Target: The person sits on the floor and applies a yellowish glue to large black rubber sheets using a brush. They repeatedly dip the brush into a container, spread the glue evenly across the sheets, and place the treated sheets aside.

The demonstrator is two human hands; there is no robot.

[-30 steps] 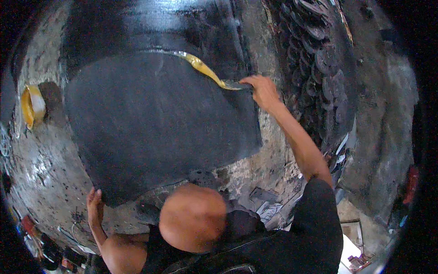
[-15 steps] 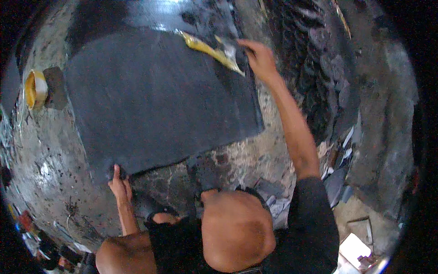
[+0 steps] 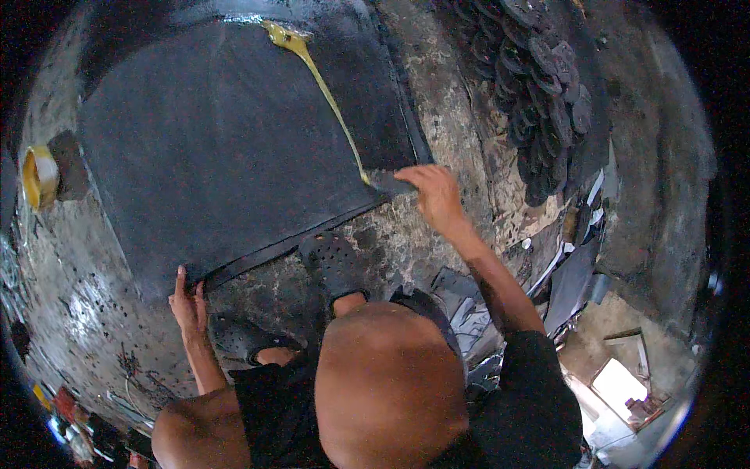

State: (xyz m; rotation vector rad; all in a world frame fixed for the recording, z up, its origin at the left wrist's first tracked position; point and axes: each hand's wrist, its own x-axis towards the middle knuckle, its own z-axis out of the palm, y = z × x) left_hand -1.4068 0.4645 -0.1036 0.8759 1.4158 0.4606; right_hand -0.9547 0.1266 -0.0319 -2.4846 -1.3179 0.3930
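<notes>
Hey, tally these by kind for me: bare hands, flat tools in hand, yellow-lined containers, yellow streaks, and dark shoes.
Bare hands: 2 (left hand, right hand)
Flat tool: 1
Yellow-lined container: 1
Yellow streak: 1
Dark shoes: 2
Total: 7

Head cam (L of pair, wide fisheye): looked steeply down at blk sheet [image 3: 211, 156] from its near side, close enough that sheet spanned upper-L view.

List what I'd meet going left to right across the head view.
Tub, left hand, left shoe, right shoe, scraper, right hand, dark pile.
</notes>
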